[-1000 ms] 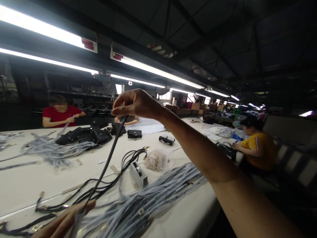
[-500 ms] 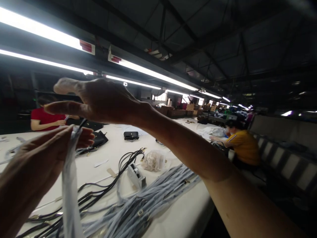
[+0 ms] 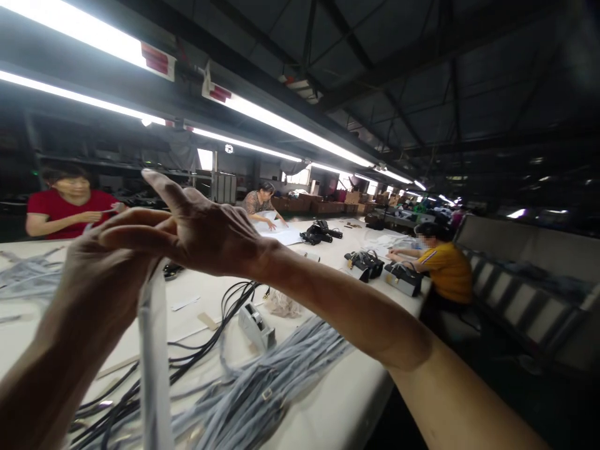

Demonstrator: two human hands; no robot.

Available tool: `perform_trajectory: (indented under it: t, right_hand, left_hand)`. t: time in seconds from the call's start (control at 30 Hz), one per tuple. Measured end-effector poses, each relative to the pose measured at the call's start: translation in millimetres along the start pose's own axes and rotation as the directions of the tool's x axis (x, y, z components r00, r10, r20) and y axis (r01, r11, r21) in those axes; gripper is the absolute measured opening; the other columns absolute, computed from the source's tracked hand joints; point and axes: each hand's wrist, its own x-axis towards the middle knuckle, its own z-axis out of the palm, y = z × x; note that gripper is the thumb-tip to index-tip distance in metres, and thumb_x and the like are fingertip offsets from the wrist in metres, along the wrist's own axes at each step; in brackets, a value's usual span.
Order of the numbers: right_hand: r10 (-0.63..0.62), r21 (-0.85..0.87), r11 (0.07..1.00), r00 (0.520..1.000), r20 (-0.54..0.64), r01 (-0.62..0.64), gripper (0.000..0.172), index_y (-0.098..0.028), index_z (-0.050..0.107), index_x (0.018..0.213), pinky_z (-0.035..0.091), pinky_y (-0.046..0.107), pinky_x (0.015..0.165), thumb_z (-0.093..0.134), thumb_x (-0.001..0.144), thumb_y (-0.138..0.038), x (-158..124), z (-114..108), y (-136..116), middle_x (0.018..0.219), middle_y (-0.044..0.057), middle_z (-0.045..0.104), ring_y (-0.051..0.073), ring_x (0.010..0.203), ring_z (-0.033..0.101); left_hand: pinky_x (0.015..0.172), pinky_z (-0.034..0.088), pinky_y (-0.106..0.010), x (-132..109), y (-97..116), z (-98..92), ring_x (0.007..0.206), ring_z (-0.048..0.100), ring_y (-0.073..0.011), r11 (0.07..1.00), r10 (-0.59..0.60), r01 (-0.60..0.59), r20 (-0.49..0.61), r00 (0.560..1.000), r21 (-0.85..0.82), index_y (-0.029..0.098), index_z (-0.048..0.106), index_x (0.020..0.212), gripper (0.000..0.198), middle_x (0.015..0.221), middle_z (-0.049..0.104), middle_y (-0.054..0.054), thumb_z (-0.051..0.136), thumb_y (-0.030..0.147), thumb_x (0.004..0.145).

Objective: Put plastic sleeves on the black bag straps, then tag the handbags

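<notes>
A translucent plastic sleeve [image 3: 154,369] is gripped near its top by the left hand [image 3: 105,275] and hung below it, above the tabletop [image 3: 335,400]; whether it is also pinched by the overlapping right hand [image 3: 210,232] cannot be told.

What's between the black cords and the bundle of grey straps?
The head view shows a tape dispenser between the black cords and the bundle of grey straps, with a bag of beige pieces beyond it.
</notes>
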Motion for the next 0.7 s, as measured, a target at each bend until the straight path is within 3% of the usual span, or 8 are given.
perform_trajectory:
  t: [0.1, 0.17, 0.27, 0.37, 0.47, 0.6, 0.63, 0.7]
  right_hand:
    - [0.158, 0.26, 0.955, 0.986, -0.052, -0.14, 0.096, -0.031, 0.018, 0.155, 0.038, 0.057, 0.11, 0.044, 0.08, -0.085, -5, 26, 19, 0.148, 0.012, 0.047, 0.036, 0.135, 0.044]
    - [0.284, 0.461, 0.859, 0.957, -0.065, -0.224, 0.099, -0.027, 0.021, 0.155, 0.046, 0.046, 0.105, 0.054, 0.078, -0.081, -11, 46, 30, 0.13, 0.01, 0.06, 0.028, 0.125, 0.053]
    - [0.441, 0.726, 0.608, 0.897, 0.029, -0.322, 0.097, -0.022, 0.037, 0.146, 0.055, 0.026, 0.064, 0.072, 0.071, -0.073, -27, 77, 45, 0.093, 0.002, 0.065, 0.015, 0.075, 0.062]
    - [0.486, 0.865, 0.312, 0.848, 0.211, -0.394, 0.09, -0.02, 0.049, 0.13, 0.036, 0.015, 0.038, 0.088, 0.059, -0.058, -59, 107, 57, 0.073, -0.007, 0.056, 0.005, 0.048, 0.045]
    - [0.53, 0.822, 0.127, 0.738, 0.417, -0.555, 0.094, -0.021, 0.047, 0.128, 0.031, 0.013, 0.032, 0.096, 0.05, -0.043, -108, 135, 69, 0.065, -0.01, 0.053, 0.005, 0.042, 0.042]
    - [0.609, 0.742, -0.201, 0.512, 0.606, -0.639, 0.098, -0.018, 0.045, 0.132, 0.034, 0.016, 0.029, 0.096, 0.05, -0.036, -178, 161, 90, 0.068, -0.01, 0.055, 0.005, 0.037, 0.044]
    - [0.616, 0.744, -0.262, 0.487, 0.619, -0.615, 0.094, -0.017, 0.047, 0.13, 0.036, 0.016, 0.03, 0.095, 0.051, -0.036, -192, 163, 96, 0.068, -0.01, 0.054, 0.004, 0.036, 0.043]
    - [0.613, 0.755, -0.331, 0.48, 0.628, -0.565, 0.081, -0.017, 0.052, 0.123, 0.039, 0.015, 0.035, 0.093, 0.055, -0.035, -215, 156, 111, 0.068, -0.011, 0.052, 0.003, 0.038, 0.045]
  left_hand:
    - [0.084, 0.057, -0.034, 1, -16, 6.0, 0.097, 0.068, -0.0275, 0.989, -0.113, 0.114, 0.023, 0.993, -0.092, 0.011, 0.068, 0.094, 0.04, 0.095, 0.072, -0.006, 0.083, 0.037, 0.067]
    - [0.077, 0.057, -0.03, 5, -37, 4.8, 0.091, 0.067, -0.0243, 0.994, -0.087, 0.088, 0.032, 0.996, -0.058, 0.013, 0.067, 0.099, 0.045, 0.097, 0.071, -0.005, 0.084, 0.037, 0.066]
    - [0.071, 0.054, -0.024, -1, -80, 1.2, 0.09, 0.064, -0.0192, 0.998, 0.05, -0.048, -0.034, 0.998, 0.047, 0.018, 0.063, 0.116, 0.067, 0.11, 0.066, -0.005, 0.09, 0.041, 0.059]
    - [0.075, 0.055, -0.027, -37, -125, 0.4, 0.097, 0.064, -0.0213, 0.983, -0.15, 0.154, 0.043, 0.988, -0.103, 0.022, 0.048, 0.137, 0.083, 0.123, 0.062, -0.008, 0.079, 0.059, 0.07]
    - [0.089, 0.054, -0.038, -97, -163, -0.9, 0.107, 0.062, -0.028, 0.854, -0.466, 0.503, 0.238, 0.852, -0.132, 0.024, 0.039, 0.146, 0.085, 0.13, 0.06, -0.011, 0.058, 0.074, 0.08]
    - [0.098, 0.048, -0.046, -188, -208, -11.2, 0.114, 0.06, -0.0314, 0.698, -0.625, 0.712, 0.417, 0.66, -0.08, 0.031, 0.04, 0.145, 0.088, 0.141, 0.053, -0.011, 0.041, 0.087, 0.078]
    - [0.1, 0.046, -0.046, -210, -218, -15.4, 0.113, 0.059, -0.031, 0.674, -0.638, 0.739, 0.506, 0.581, 0.001, 0.031, 0.044, 0.143, 0.087, 0.137, 0.057, -0.01, 0.053, 0.083, 0.074]
    - [0.097, 0.045, -0.04, -254, -235, -24.5, 0.105, 0.06, -0.028, 0.592, -0.706, 0.761, 0.626, 0.331, 0.265, 0.028, 0.057, 0.132, 0.077, 0.117, 0.067, -0.007, 0.078, 0.061, 0.065]
